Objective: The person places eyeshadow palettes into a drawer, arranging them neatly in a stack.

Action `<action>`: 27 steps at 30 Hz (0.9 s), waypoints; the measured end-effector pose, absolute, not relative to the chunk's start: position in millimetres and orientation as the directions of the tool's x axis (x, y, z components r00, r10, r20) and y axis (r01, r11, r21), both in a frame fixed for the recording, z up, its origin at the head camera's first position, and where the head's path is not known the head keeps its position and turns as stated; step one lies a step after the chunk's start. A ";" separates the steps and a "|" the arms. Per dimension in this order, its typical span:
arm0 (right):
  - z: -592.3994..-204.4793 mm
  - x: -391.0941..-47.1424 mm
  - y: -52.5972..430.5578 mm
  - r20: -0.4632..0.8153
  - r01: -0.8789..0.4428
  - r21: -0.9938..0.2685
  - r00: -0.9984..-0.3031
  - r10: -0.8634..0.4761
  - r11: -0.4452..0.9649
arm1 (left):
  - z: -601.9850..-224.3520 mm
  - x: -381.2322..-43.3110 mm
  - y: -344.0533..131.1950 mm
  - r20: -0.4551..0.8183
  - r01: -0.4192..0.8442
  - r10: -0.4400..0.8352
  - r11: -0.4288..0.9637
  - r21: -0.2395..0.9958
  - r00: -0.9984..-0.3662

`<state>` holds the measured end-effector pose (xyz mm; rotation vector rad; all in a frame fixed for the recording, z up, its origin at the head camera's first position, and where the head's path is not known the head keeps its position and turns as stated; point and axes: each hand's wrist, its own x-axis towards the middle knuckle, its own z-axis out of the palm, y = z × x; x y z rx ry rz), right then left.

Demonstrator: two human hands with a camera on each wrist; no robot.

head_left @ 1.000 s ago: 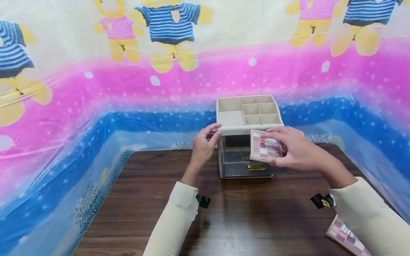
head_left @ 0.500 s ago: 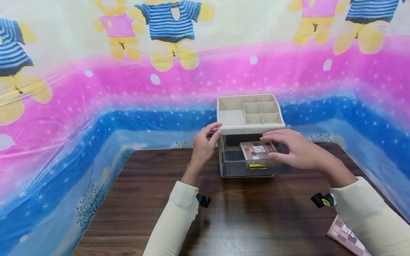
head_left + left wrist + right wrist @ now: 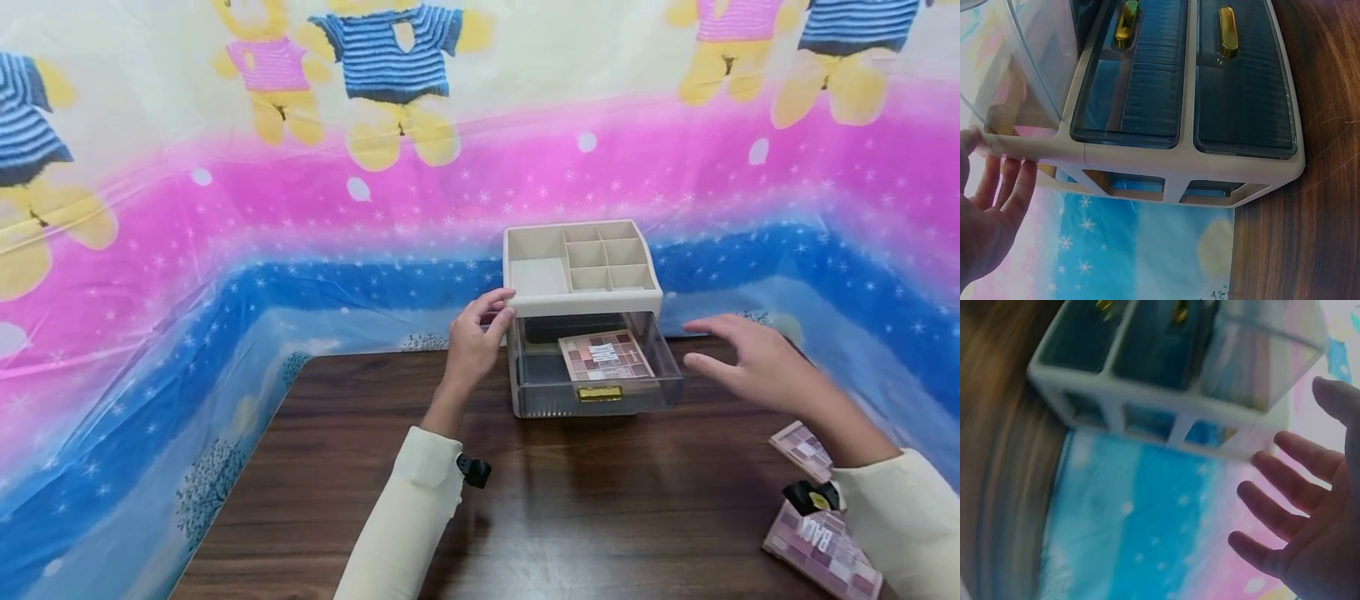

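A cream cosmetics organizer [image 3: 582, 304] with smoky clear drawers stands at the back of the table. Its top drawer [image 3: 630, 396] is pulled out, and an eyeshadow palette [image 3: 606, 356] with a checkered lid lies inside. My left hand [image 3: 477, 337] grips the organizer's upper left edge. In the left wrist view, that hand's fingers [image 3: 1007, 187] pass behind the cream frame, with the thumb on the near side. My right hand [image 3: 757, 367] is off to the right of the drawer, fingers spread and holding nothing. Spread fingers [image 3: 1282, 515] show beside the organizer in the right wrist view.
Two more palettes lie at the table's right side, one pinkish palette [image 3: 821, 546] and one smaller-looking palette [image 3: 802, 450], both partly covered by the right arm. Compartments [image 3: 609, 254] divide the organizer's top. A patterned cloth [image 3: 375, 217] hangs behind the brown wooden table [image 3: 375, 425].
My right hand has lowered the palette into the open drawer, let go of it, and moved away to the right. The left hand has stayed at the organizer's edge.
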<state>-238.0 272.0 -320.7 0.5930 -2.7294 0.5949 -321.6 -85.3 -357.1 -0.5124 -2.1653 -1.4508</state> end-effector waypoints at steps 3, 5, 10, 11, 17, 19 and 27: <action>-332.8 -238.0 292.4 0.321 -0.409 -0.297 -0.894 -0.313 0.863 | -356.9 -321.9 -85.6 0.578 0.549 0.038 0.366 0.751 -0.815; -341.5 -237.5 305.5 0.275 -0.375 -0.281 -0.913 -0.300 0.884 | -356.9 -321.7 -85.6 0.578 0.550 0.036 0.363 0.752 -0.815; -365.0 -238.4 334.5 0.162 -0.308 -0.247 -0.948 -0.275 0.919 | -356.5 -321.6 -86.2 0.587 0.555 0.036 0.372 0.744 -0.809; -370.0 -238.6 340.1 0.145 -0.298 -0.238 -0.952 -0.270 0.924 | -356.4 -321.7 -86.3 0.587 0.555 0.036 0.378 0.741 -0.809; -404.0 -234.0 376.6 0.064 -0.248 -0.177 -0.969 -0.240 0.952 | -357.2 -321.4 -85.9 0.584 0.551 0.041 0.389 0.738 -0.811; -415.6 -231.1 388.9 0.036 -0.225 -0.173 -0.974 -0.222 0.959 | -357.4 -321.0 -85.6 0.582 0.550 0.041 0.387 0.740 -0.812; -449.2 -225.7 426.4 -0.094 -0.104 -0.171 -0.988 -0.121 0.980 | -357.1 -321.6 -85.3 0.587 0.559 0.047 0.376 0.739 -0.808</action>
